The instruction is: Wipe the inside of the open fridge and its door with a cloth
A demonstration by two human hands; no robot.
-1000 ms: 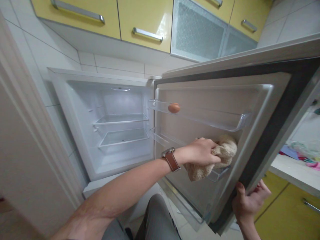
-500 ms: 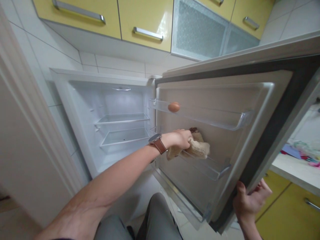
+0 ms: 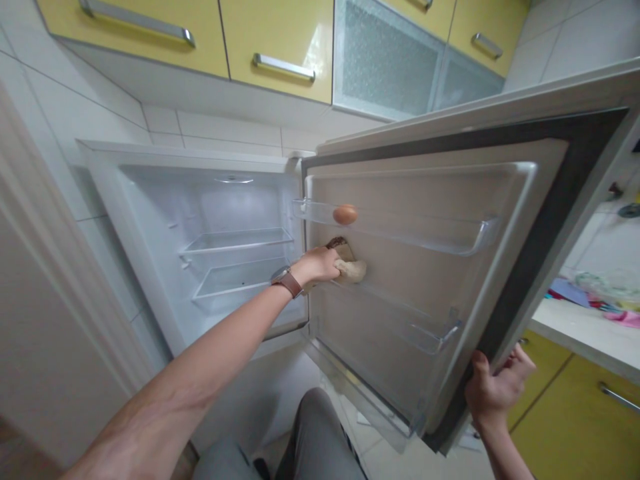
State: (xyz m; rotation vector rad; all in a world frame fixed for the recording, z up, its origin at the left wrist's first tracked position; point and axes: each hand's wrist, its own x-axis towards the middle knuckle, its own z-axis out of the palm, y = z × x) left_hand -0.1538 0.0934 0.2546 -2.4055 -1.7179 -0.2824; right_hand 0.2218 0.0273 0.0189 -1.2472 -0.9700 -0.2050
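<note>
Left hand [image 3: 320, 263]: one, with a brown-strapped watch [image 3: 289, 282] at the wrist; fingers curled closely round a beige cloth [image 3: 353, 270], no gap visible between them.
Cloth position: at the hinge end of the middle door bin [image 3: 435, 339], bunched, partly covered by the hand; whether it lay inside the bin or over its rim could not be told.
Right hand [image 3: 500, 393]: one, at the free edge of the refrigerator door [image 3: 425, 187]; thumb on the inner side, fingers bent behind the edge, which was held between them.
Upper door bin [image 3: 425, 241]: transparent; contained one brown egg [image 3: 345, 214], near the hinge end, above the cloth and apart from it.
Refrigerator shelves [image 3: 240, 239]: two, one above the other; small dark speck on the lower.
Tabletop [image 3: 585, 333]: pale, at the far right; bore a pink item [image 3: 625, 319] among other small goods, not identifiable.
Cloth work, stage: judged under way, not finished, the cloth being in hand at the bin.
Cloth work, done: not determinable; no surface showed a certain sign of treatment.
Cloth work, left: the hinge end, probably; the upper bin, perhaps, its egg being in place; the speck on the lower shelf, unattended.
</note>
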